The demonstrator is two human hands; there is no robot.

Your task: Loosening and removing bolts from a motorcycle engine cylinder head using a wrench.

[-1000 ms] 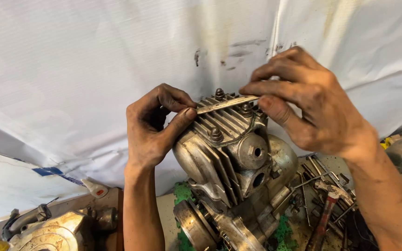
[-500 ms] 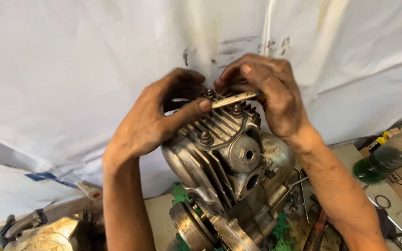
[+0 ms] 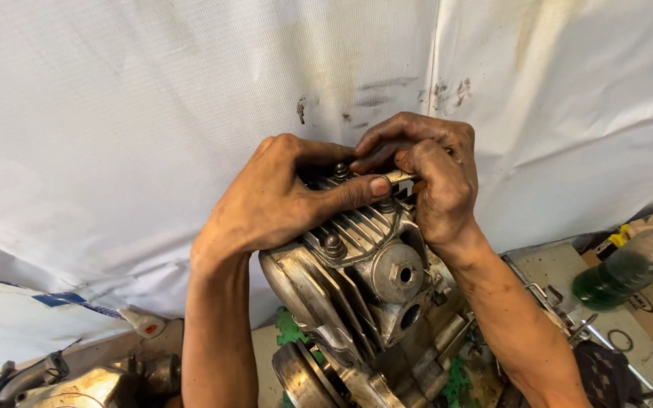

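Note:
A grimy finned metal engine [image 3: 364,279] stands upright in the middle of the view, its cylinder head on top with studs and nuts showing. My left hand [image 3: 281,200] lies across the top left of the head, thumb stretched to the right along the fins. My right hand [image 3: 428,170] curls over the top right corner and pinches a thin flat metal tool [image 3: 396,177] against the head, next to my left thumb tip. Both hands are smeared with dark grease. The far top edge of the head is hidden under my fingers.
A white, stained tarp [image 3: 153,113] hangs right behind the engine. A plastic bottle with green liquid [image 3: 629,268] lies at the right over cardboard and loose tools. Another engine part [image 3: 77,385] sits at the bottom left, near a small white tube [image 3: 141,323].
Both hands have come together on top of the cylinder head. My right hand has slid left with the flat tool, and my left hand has spread over the head.

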